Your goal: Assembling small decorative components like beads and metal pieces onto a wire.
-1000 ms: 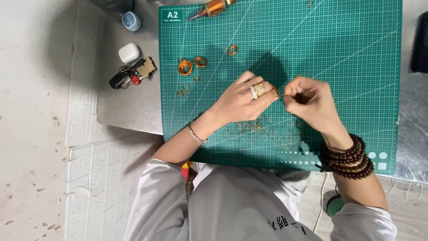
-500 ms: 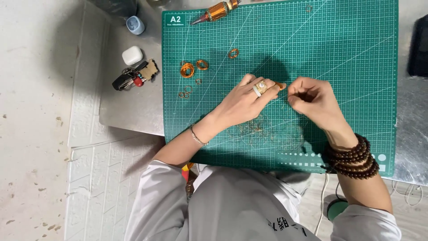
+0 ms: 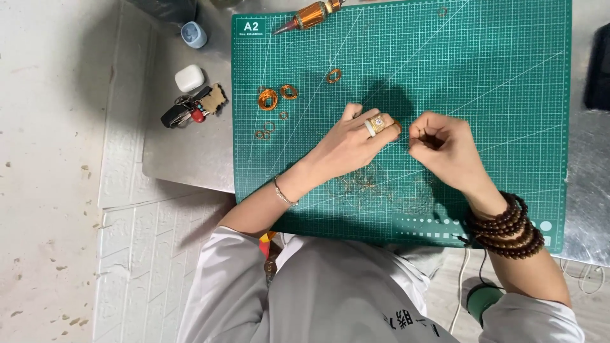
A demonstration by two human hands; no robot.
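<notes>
Copper wire rings (image 3: 275, 96) are lying finished near the green cutting mat's (image 3: 495, 70) upper left, while at its middle the left hand (image 3: 352, 143) and right hand (image 3: 441, 145) are each pinching another small copper coil (image 3: 396, 126) between them. Loose wire scraps (image 3: 375, 190) are lying just below the hands, so winding is seemingly partway done.

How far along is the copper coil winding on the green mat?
Done: several small copper coils lie on the cutting mat. In hand: left hand and right hand pinch something small between them, too fine to tell. Left: a loose wire tangle near the wrists.

Wire coils (image 3: 274, 96) on mat (image 3: 495, 76), keys (image 3: 190, 111) left
</notes>
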